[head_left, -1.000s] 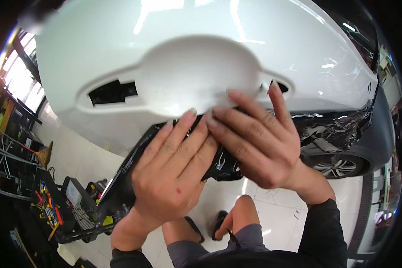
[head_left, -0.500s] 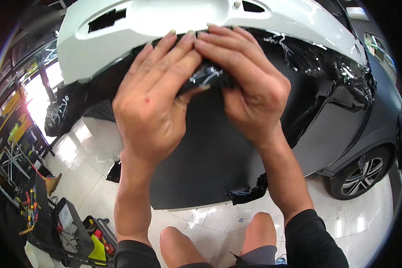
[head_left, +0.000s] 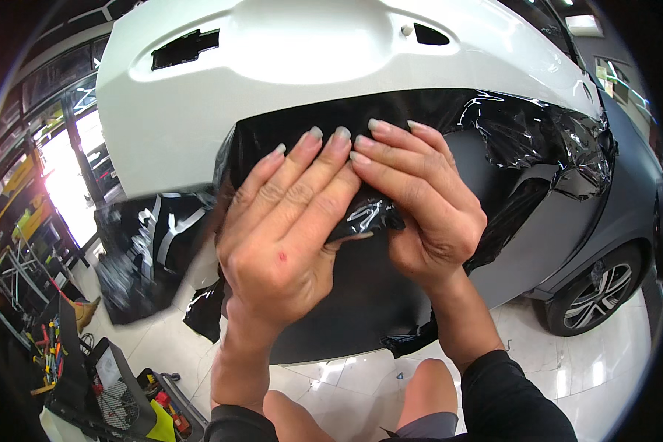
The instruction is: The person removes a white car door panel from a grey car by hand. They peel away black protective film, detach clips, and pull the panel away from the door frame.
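Observation:
A white car door panel [head_left: 177,110] fills the upper view, and glossy black plastic film [head_left: 295,121] covers part of its lower area. My left hand [head_left: 280,228] and my right hand [head_left: 431,199] lie side by side over the film, fingertips pointing away from me. Their long fingers are stretched over it while the thumbs tuck underneath, so both hands grip the film. Between the thumbs a wrinkled fold of film [head_left: 372,217] shows. A loose, blurred flap of film [head_left: 144,243] hangs off the left side. Below my hands is a dark matte surface [head_left: 346,302].
Crumpled film [head_left: 560,144] clings at the panel's right, near the grey car body and a wheel [head_left: 600,295]. A tool cart [head_left: 118,390] with tools stands at lower left on the tiled floor [head_left: 339,372]. An oblong cutout [head_left: 186,49] opens in the panel's upper left.
Both hands have come down toward me with the film in them, baring more of the white panel. The loose flap on the left has dropped and spread out.

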A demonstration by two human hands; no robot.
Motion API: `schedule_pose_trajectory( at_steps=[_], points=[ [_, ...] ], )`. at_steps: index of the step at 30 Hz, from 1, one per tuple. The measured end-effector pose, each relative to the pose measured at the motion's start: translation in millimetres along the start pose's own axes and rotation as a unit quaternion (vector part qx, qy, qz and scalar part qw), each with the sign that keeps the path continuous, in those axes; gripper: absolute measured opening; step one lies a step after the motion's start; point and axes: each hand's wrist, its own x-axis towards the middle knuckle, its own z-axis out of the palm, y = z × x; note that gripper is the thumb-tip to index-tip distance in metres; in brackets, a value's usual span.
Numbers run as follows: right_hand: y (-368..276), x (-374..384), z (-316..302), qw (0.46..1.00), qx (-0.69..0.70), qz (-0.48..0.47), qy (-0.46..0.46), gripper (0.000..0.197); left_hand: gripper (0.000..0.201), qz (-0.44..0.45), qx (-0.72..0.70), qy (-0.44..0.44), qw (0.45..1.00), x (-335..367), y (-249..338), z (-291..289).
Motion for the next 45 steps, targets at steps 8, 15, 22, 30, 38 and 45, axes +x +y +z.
schedule_pose_trajectory(
  at_steps=[8,15,22,30,38,45],
  points=[
    [-7.8,-15.7,-18.7,0.998,0.005,0.031,-0.056,0.031,0.040,-0.112,-0.060,-0.031,0.991,-24.7,33.4,11.6],
    [-17.9,-32.5,-42.0,0.987,0.020,0.073,-0.140,0.029,0.034,-0.142,-0.054,-0.026,0.988,-50.8,52.7,26.1],
    [-29.2,-63.9,-56.0,0.979,0.043,0.101,-0.171,0.032,0.035,-0.188,-0.073,-0.027,0.979,-81.9,77.3,34.7],
    [-28.5,-79.7,-64.2,0.983,0.048,0.112,-0.137,0.031,0.040,-0.196,-0.091,-0.062,0.974,-77.2,91.4,35.7],
    [-21.8,-69.6,-58.3,0.982,0.066,0.099,-0.146,0.040,0.038,-0.182,-0.111,-0.068,0.975,-64.9,82.5,23.4],
    [-17.5,-36.3,-74.1,0.979,0.071,0.055,-0.183,0.074,0.034,-0.169,-0.035,-0.138,0.975,-27.3,95.0,-19.6]
  ],
)
